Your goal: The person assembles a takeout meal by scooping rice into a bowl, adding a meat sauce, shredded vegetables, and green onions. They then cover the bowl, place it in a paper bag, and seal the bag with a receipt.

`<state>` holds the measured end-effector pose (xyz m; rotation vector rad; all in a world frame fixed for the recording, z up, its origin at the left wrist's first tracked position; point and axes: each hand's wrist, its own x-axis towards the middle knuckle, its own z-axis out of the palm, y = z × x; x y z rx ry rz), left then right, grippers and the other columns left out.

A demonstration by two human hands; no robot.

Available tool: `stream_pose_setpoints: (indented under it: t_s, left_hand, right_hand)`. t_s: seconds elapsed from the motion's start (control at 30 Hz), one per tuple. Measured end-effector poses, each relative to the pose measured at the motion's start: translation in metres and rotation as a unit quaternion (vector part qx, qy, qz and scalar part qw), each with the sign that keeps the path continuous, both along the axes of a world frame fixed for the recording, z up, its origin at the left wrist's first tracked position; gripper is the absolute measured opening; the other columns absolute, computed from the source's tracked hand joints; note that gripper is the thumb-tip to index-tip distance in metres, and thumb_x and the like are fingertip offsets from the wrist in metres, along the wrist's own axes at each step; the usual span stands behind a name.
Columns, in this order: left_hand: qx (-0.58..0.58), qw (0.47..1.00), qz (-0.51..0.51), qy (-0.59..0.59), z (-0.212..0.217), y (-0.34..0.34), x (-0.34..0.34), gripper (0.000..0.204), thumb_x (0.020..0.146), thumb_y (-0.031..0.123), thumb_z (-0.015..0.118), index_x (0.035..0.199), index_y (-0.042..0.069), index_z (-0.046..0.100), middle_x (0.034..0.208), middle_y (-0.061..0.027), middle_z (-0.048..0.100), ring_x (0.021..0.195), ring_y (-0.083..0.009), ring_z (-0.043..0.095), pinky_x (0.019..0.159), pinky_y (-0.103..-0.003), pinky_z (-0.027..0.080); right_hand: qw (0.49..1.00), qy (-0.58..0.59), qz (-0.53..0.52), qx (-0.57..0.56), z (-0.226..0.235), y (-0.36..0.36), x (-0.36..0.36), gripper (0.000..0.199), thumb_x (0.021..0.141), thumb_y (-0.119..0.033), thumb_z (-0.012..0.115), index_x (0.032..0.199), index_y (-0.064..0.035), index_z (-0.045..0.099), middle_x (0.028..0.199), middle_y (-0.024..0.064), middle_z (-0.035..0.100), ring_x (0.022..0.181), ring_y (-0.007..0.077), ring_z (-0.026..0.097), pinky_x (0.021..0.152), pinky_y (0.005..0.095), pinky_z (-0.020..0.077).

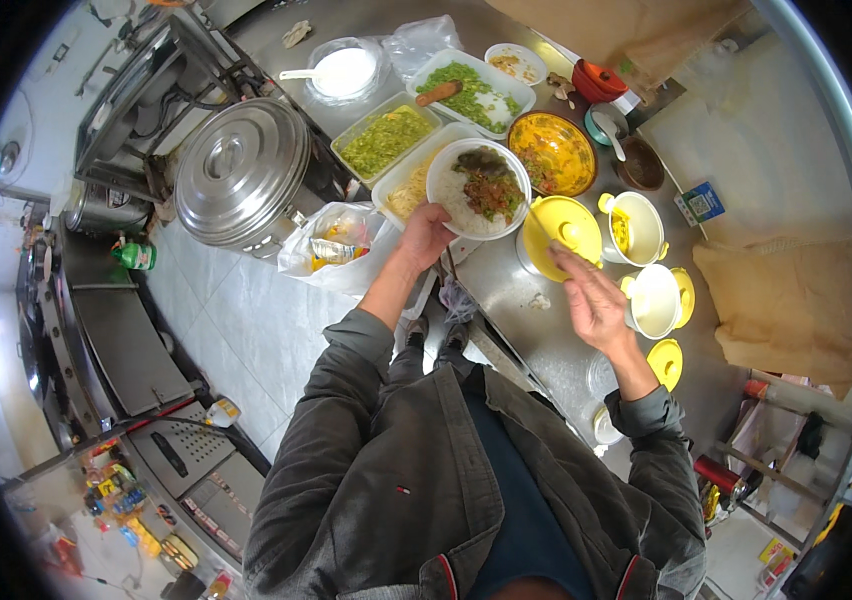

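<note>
Left hand [426, 235] clamped on the near rim of a white bowl [478, 188], thumb over the edge, fingers hidden beneath. Bowl held level above the near edge of the steel table [536, 330], over a pale tray of shredded food [408, 190], and loaded with rice under a heap of dark minced topping with some greens.

Likely ceramic or melamine: stiff, smooth, probably slick at the rim, and moderately heavy with this filling. One-sided hold at the edge puts the weight out beyond the fingers, so liable to tip away; safer with the palm further under the base. Loose contents, apt to slide if tilted.

Right hand [594, 295] open, fingers spread and loosely curved, clamped on nothing that can be made out; hovering just beside a yellow lidded pot [561, 232] and near a white cup [652, 298]. A thin pale stick-like shape crosses the yellow lid by the fingertips, but whether held cannot be told.

Further back: trays of chopped greens [386, 140], a yellow bowl [552, 152]. To the left, a large steel pot with lid [238, 170] and a plastic bag [331, 245].
</note>
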<state>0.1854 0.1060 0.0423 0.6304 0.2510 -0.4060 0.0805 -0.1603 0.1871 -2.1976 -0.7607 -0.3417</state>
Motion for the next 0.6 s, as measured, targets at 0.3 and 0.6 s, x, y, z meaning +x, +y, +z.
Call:
stream_pose_setpoints:
  t_s: [0.3, 0.6]
  left_hand:
    - [-0.068, 0.998, -0.004, -0.01, 0.001, 0.006, -0.015, 0.062, 0.076, 0.011, 0.052, 0.137, -0.003, 0.049, 0.138, -0.0172, 0.056, 0.129, -0.0342, 0.051, 0.113, -0.051, 0.036]
    - [-0.125, 0.99, 0.062, -0.012, 0.01, 0.024, -0.055, 0.073, 0.089, 0.048, 0.062, 0.148, 0.008, 0.042, 0.15, -0.0147, 0.047, 0.138, -0.0356, 0.043, 0.117, -0.054, 0.03]
  right_hand:
    - [0.871, 0.175, -0.234, 0.394, -0.024, -0.049, 0.061, 0.041, 0.107, -0.024, 0.045, 0.131, 0.0095, 0.053, 0.118, 0.026, 0.066, 0.108, 0.0272, 0.068, 0.096, 0.0365, 0.0545]
    - [0.561, 0.389, -0.291, 0.67, -0.198, -0.19, 0.177, 0.036, 0.107, -0.019, 0.042, 0.119, 0.0147, 0.045, 0.114, 0.0313, 0.063, 0.104, 0.0389, 0.068, 0.089, 0.0408, 0.0622]
